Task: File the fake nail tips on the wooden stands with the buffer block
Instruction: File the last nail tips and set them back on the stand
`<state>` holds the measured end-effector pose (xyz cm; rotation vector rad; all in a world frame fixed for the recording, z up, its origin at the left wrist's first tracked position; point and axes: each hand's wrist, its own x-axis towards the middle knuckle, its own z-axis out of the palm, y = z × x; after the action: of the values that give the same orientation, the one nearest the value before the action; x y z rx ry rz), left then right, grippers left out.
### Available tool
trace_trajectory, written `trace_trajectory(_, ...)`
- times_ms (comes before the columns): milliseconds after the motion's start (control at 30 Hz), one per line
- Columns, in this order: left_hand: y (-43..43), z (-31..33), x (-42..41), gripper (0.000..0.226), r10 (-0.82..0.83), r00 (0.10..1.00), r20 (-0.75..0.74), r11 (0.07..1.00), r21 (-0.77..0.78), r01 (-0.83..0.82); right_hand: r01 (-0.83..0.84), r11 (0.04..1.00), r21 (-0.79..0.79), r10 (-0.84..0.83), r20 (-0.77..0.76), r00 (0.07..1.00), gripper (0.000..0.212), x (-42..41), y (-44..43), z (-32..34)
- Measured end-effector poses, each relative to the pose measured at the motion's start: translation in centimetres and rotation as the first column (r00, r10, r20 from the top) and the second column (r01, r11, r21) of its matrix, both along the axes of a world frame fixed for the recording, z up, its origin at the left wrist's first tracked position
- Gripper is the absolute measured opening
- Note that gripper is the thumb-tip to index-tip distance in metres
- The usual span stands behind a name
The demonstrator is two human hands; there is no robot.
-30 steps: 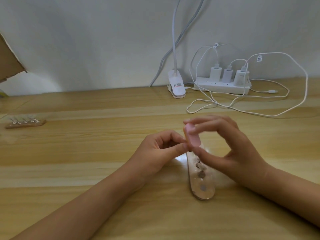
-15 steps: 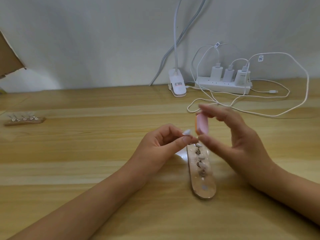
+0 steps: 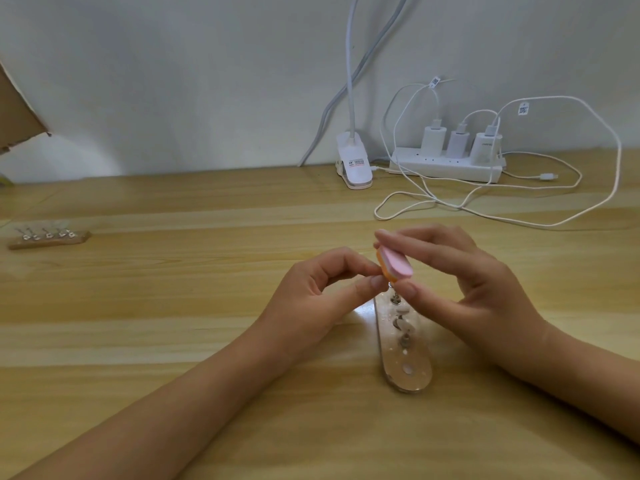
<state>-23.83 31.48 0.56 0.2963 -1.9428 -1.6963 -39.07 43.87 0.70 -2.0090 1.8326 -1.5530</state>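
Note:
My right hand (image 3: pixel 464 282) pinches a pink and orange buffer block (image 3: pixel 393 266) between thumb and fingers, tilted above the far end of a stand (image 3: pixel 405 362) lying on the table. The stand carries several small nail tips on metal posts. My left hand (image 3: pixel 322 292) pinches something small between thumb and forefinger right against the block's lower left edge; the nail tip itself is hidden by the fingers. A second wooden stand (image 3: pixel 48 239) with several nail tips lies at the far left.
A white power strip (image 3: pixel 446 168) with three chargers and loose white cables (image 3: pixel 519 216) lies at the back right. A white clip lamp base (image 3: pixel 355 166) stands at the back centre. A cardboard edge (image 3: pixel 17 116) shows at the upper left.
The block rose and stood upright half a second ago with a nail tip visible in my left fingers; now it is tilted back down against my left fingertips.

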Motion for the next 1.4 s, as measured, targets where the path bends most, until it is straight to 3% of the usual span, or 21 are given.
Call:
trace_trajectory(67,0.0,-0.1,0.0,0.017,0.019,1.000,0.013,1.000,-0.022,-0.019,0.010,1.000,0.001,-0.010,0.011,1.000,0.046,0.0,0.1,0.1)
trace_trajectory(200,-0.1,0.0,0.0,0.017,-0.002,1.000,0.023,0.998,-0.064,0.004,-0.016,0.999,-0.044,0.010,-0.149,0.989,0.045,0.2,0.1,0.1)
trace_trajectory(300,-0.2,-0.1,0.0,0.021,0.008,0.999,0.033,0.997,-0.073,-0.006,-0.004,0.999,-0.045,-0.001,-0.101,0.995,0.044,0.1,0.2,0.3)
trace_trajectory(400,-0.1,-0.2,0.0,0.022,0.011,0.999,0.048,0.995,-0.101,-0.007,-0.028,0.998,-0.056,0.018,-0.176,0.984,0.043,0.3,0.3,0.2)
trace_trajectory(533,-0.2,-0.1,0.1,0.023,0.017,0.998,0.053,0.995,-0.097,-0.012,0.001,1.000,-0.022,-0.003,-0.087,0.996,0.044,0.1,0.2,0.2)
trace_trajectory(633,-0.1,-0.2,0.1,0.026,0.024,0.997,0.074,0.991,-0.134,-0.013,-0.024,1.000,-0.018,0.021,-0.145,0.989,0.042,0.1,0.2,0.1)
trace_trajectory(733,-0.1,-0.1,0.1,0.021,0.028,0.997,0.075,0.992,-0.125,-0.019,0.013,1.000,0.014,-0.012,-0.036,0.999,0.041,-0.3,0.2,0.3)
trace_trajectory(867,0.0,-0.1,-0.1,0.024,0.024,0.998,0.064,0.990,-0.142,-0.015,-0.017,1.000,0.011,0.019,-0.137,0.990,0.040,0.0,0.2,-0.2)
trace_trajectory(1000,-0.2,0.0,-0.1,0.013,0.073,0.997,0.035,0.995,-0.066,-0.071,0.091,0.994,0.067,-0.096,0.073,0.993,0.046,-1.5,-0.5,0.0)
trace_trajectory(1200,-0.3,0.1,-0.2,0.016,0.083,0.996,0.007,0.996,0.021,-0.084,-0.045,0.999,-0.031,0.051,0.245,0.968,0.058,-1.1,-0.5,-0.2)
trace_trajectory(1267,-0.4,0.0,-0.2,0.009,0.074,0.997,-0.005,0.996,0.046,-0.074,-0.076,0.994,-0.073,0.090,0.211,0.973,0.055,-0.6,-0.5,-0.2)
trace_trajectory(1400,-0.4,-0.2,-0.2,0.003,0.061,0.998,-0.018,0.998,0.021,-0.061,-0.087,0.991,-0.098,0.086,-0.015,0.996,0.048,0.0,-0.4,0.0)
